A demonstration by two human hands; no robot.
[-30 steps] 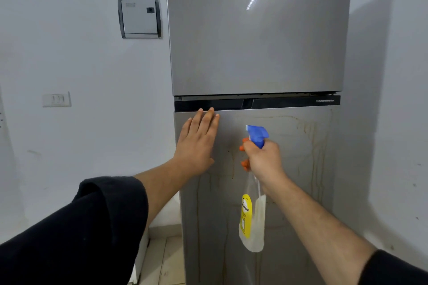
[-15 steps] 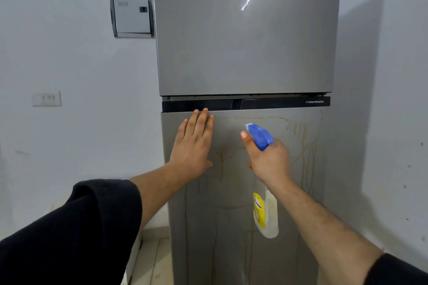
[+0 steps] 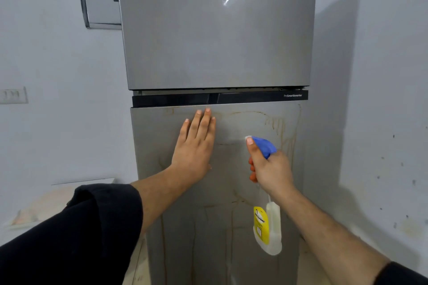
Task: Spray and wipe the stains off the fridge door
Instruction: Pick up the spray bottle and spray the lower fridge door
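Note:
A tall silver fridge fills the middle of the head view. Its lower door (image 3: 234, 173) carries brown drip stains (image 3: 281, 127) running down from the upper right corner and further streaks lower down. My left hand (image 3: 195, 146) lies flat on the upper left part of that door, fingers together, holding nothing. My right hand (image 3: 269, 170) grips a clear spray bottle (image 3: 268, 227) with a blue head, an orange trigger and a yellow label. The nozzle points at the door, to the right of my left hand. No cloth is in view.
The upper freezer door (image 3: 215, 30) is above a black handle strip (image 3: 220, 98). A white wall box (image 3: 100, 6) and a switch plate (image 3: 12, 95) are on the left wall. A pale counter (image 3: 58, 201) stands at the lower left. A marked white wall (image 3: 382, 146) flanks the fridge's right side.
The view has shifted so the fridge sits further right and lower in frame. My right hand tilted the spray bottle, its nozzle now pointing up-left at the door. My left hand stays flat on the door.

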